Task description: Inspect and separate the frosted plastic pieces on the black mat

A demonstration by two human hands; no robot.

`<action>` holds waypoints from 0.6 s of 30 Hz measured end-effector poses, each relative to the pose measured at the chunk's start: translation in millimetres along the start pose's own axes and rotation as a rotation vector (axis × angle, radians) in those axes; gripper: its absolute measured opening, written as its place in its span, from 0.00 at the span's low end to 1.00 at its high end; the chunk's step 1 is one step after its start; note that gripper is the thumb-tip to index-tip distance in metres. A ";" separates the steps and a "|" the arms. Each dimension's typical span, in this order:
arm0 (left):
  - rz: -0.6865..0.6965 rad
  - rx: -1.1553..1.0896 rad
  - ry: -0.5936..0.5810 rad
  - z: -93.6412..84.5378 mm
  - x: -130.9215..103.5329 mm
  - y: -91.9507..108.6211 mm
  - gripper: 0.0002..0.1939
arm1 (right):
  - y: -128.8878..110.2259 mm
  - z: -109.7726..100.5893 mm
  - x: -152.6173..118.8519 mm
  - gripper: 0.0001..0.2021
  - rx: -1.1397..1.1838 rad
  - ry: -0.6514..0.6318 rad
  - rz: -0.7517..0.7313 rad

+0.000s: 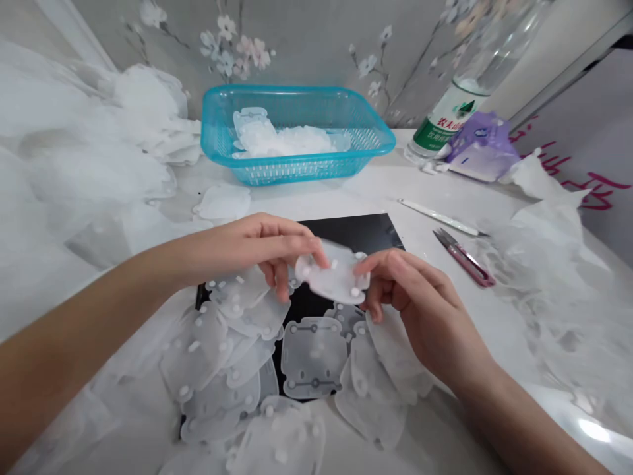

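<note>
Between my two hands a translucent white plastic sheet piece [333,272] is held up, a little blurred. My left hand [281,247] pinches its left end between thumb and fingers. At its right end my right hand [410,290] grips the edge with thumb and forefinger. Below them lie several similar translucent sheet pieces [315,356] with small holes, slots and white dots, heaped over a black board [356,231]. One piece lies flat on the black surface just under my hands, while others overlap to the left and right.
A blue plastic basket [297,168] at the back holds more pieces. Behind my right hand lie a slim white pen-like tool [440,218] and thread snips [465,258]. A water bottle [450,119] and purple packet [482,145] stand at back right. White sheets [59,145] pile up left.
</note>
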State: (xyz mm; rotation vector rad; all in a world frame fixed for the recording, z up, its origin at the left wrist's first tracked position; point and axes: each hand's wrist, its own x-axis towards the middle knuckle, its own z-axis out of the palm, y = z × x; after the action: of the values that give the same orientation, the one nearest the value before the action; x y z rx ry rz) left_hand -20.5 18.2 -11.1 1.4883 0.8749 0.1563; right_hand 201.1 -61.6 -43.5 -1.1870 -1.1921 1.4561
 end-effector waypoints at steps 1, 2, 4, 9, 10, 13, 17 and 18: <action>0.024 0.004 -0.006 -0.3 0.0 -0.3 0.17 | -0.4 0.5 0.1 0.11 -0.003 0.008 -0.015; 0.042 0.015 -0.009 -0.5 0.1 -0.7 0.17 | -0.8 1.2 0.5 0.08 -0.007 0.022 -0.026; 0.055 0.048 0.001 -0.6 0.6 -1.5 0.13 | -1.5 3.1 1.5 0.04 -0.011 0.043 -0.040; 0.061 0.023 0.066 0.0 0.5 -1.7 0.21 | -2.4 5.7 3.3 0.02 0.004 0.039 -0.051; 0.066 0.004 0.077 0.1 0.4 -1.7 0.26 | -2.4 5.8 3.1 0.03 0.005 0.045 -0.047; 0.049 -0.014 0.091 -0.4 1.4 -3.1 0.32 | -2.2 5.8 1.8 0.05 0.010 0.056 -0.035; 0.008 -0.013 0.032 -2.1 3.4 -7.5 0.19 | -1.4 5.8 1.5 0.14 0.025 0.079 -0.021; 0.010 -0.015 0.007 -2.5 3.6 -8.4 0.16 | -1.1 5.5 1.9 0.15 0.029 0.086 -0.013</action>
State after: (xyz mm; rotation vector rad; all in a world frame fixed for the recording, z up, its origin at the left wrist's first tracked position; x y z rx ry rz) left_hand -23.0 21.2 -19.8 1.4793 0.8698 0.1752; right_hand 195.4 -60.3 -42.2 -1.2078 -1.1155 1.3942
